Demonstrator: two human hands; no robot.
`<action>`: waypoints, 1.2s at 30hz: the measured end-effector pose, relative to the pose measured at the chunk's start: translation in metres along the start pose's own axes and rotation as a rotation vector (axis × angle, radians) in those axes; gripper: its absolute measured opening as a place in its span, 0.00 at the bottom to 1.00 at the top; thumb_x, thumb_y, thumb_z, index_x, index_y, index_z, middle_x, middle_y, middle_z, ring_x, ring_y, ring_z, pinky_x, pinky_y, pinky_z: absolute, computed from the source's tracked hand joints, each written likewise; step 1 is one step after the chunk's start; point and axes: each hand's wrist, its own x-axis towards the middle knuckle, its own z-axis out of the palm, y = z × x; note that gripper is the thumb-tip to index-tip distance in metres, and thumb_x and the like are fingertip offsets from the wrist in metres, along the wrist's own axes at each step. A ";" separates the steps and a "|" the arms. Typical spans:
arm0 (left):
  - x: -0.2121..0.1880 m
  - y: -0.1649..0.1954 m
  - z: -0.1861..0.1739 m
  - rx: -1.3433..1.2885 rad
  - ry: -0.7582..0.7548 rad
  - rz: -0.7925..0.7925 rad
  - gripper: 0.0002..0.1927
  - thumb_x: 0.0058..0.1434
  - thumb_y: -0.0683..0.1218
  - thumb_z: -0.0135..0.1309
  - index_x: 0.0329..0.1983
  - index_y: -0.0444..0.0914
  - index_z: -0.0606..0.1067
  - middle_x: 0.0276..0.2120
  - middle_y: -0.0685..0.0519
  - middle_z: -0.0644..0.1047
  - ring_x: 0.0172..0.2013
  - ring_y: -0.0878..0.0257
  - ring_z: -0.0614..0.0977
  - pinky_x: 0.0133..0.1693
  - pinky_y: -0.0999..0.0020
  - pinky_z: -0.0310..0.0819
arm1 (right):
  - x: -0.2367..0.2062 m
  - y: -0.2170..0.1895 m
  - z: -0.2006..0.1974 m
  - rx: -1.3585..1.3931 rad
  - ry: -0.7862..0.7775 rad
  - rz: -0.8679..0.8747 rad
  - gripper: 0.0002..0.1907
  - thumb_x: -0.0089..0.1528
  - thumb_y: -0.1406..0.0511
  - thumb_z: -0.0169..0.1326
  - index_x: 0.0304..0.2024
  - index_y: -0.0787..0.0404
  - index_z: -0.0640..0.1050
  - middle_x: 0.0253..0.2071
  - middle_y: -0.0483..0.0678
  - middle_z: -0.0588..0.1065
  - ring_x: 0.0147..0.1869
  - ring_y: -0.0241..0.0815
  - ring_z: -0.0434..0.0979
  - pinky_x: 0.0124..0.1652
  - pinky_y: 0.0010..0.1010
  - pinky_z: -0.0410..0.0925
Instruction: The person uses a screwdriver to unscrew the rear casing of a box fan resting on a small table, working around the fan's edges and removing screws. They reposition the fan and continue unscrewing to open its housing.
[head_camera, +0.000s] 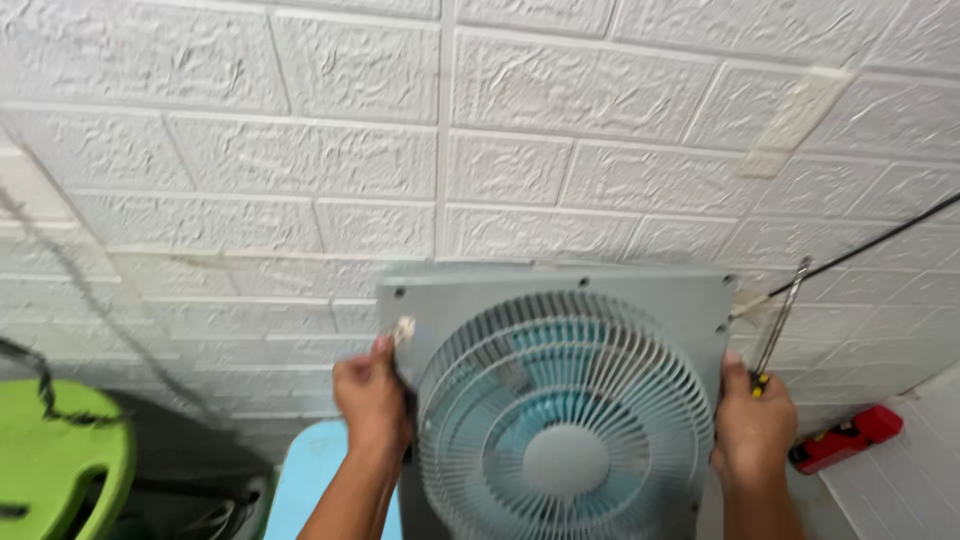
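Fan — held upright by both edges: left hand clamped left, right hand right, fingers pinching screwdriver too — likely needs setting down next.

1 box fan, 2 hands, 1 screwdriver, 1 red tool, 1 green stool, perhaps 1 blue stool.

Both bare forearms rise from the bottom edge of the view, angled slightly toward each other, wrists straight. The left hand is seen from the back, knuckles toward the camera, fingers curled forward out of sight and the thumb pointing up with its nail showing. The right hand mirrors it well apart on the other side, also back-on, fingers wrapped in a closed grip, thumb tip raised.
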 end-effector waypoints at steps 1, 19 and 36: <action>-0.003 0.003 0.003 -0.010 -0.021 0.020 0.20 0.61 0.54 0.62 0.37 0.37 0.67 0.27 0.54 0.69 0.27 0.66 0.66 0.26 0.68 0.63 | 0.001 -0.002 0.001 0.031 -0.013 0.028 0.14 0.69 0.60 0.59 0.37 0.64 0.72 0.28 0.44 0.68 0.27 0.36 0.63 0.26 0.32 0.59; 0.006 0.005 0.013 -0.033 -0.194 0.138 0.21 0.64 0.54 0.62 0.39 0.36 0.66 0.29 0.57 0.69 0.30 0.71 0.67 0.32 0.76 0.67 | -0.011 0.053 0.015 0.322 -0.164 0.100 0.15 0.73 0.60 0.50 0.31 0.56 0.67 0.25 0.38 0.63 0.25 0.31 0.60 0.25 0.26 0.56; 0.015 0.011 0.001 -0.219 -0.152 0.064 0.12 0.60 0.42 0.64 0.37 0.34 0.71 0.50 0.41 0.82 0.48 0.65 0.83 0.52 0.72 0.76 | -0.012 0.073 0.008 0.109 -0.087 0.067 0.14 0.71 0.57 0.53 0.50 0.60 0.69 0.44 0.44 0.76 0.47 0.35 0.78 0.40 0.26 0.67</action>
